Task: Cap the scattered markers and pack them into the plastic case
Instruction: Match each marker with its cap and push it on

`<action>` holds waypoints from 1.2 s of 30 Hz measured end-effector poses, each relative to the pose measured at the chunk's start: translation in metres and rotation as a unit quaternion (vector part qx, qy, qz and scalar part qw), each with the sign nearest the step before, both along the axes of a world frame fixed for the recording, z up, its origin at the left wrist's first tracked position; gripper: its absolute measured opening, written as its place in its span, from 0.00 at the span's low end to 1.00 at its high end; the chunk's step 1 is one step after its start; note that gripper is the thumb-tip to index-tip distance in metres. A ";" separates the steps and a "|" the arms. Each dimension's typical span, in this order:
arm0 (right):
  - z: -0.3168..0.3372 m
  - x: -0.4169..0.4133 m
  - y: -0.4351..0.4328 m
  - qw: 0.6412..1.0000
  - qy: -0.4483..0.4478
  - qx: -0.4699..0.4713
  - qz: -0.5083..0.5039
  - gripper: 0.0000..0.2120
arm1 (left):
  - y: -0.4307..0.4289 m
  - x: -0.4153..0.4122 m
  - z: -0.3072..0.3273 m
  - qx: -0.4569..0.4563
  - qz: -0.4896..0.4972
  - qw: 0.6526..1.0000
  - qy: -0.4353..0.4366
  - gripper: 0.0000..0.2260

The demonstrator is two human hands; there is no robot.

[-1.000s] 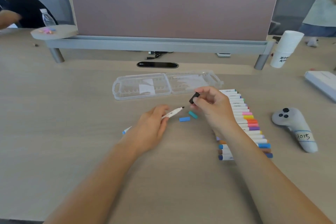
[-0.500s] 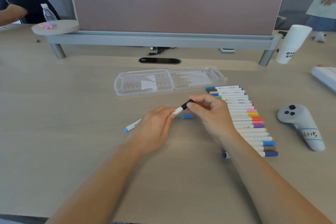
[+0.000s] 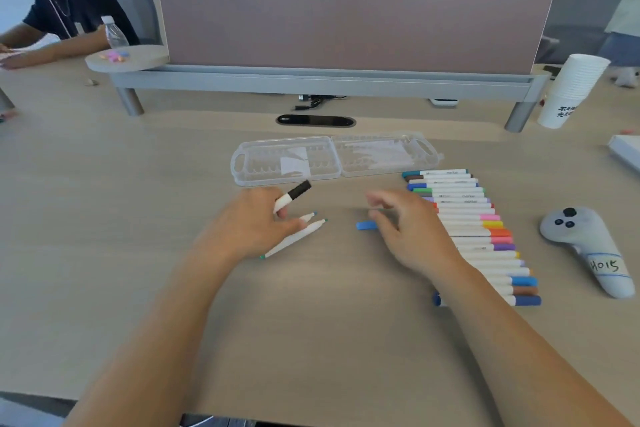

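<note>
Left grip (image 3: 249, 225): holding black marker (image 3: 292, 196) (capped), likely for setting aside. Right grip (image 3: 408, 236): wide, empty, just beside blue cap (image 3: 365, 225), likely reaching. Case (image 3: 332, 158): open for packing.

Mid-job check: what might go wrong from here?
1. The left hand holds the black-capped marker while two uncapped markers sit by its fingers; their bare tips may smear the table.
2. The blue cap by the right hand could end up on the teal-tipped one.
3. The right forearm lies over the row of capped markers and might scatter them.
</note>
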State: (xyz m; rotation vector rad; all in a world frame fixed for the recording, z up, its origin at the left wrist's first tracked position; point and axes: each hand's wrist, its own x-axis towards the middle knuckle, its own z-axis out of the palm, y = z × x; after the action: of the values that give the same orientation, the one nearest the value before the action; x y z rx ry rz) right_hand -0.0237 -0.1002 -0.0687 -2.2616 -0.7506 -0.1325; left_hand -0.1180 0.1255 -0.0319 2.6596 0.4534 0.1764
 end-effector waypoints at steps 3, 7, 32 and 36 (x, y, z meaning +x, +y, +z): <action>-0.005 0.003 -0.003 0.991 -0.051 -0.124 -0.012 0.13 | 0.003 0.001 -0.002 0.025 -0.002 0.998 0.049 0.13; -0.005 0.005 -0.003 0.984 -0.068 -0.158 -0.041 0.14 | 0.000 0.006 -0.009 0.033 -0.006 0.997 0.071 0.12; 0.010 0.001 -0.008 0.978 0.118 0.170 0.003 0.10 | -0.037 -0.004 -0.025 -0.377 -0.118 0.915 -0.080 0.10; 0.021 -0.004 -0.009 0.942 0.201 0.267 0.039 0.05 | -0.037 -0.005 -0.027 -0.378 -0.126 0.914 -0.073 0.11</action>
State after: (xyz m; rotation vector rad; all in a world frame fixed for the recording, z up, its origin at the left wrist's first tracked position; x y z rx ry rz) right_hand -0.0274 -0.1090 -0.0478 -1.6624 -0.5046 0.1483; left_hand -0.1232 0.0883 -0.0585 1.8970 0.0868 0.0916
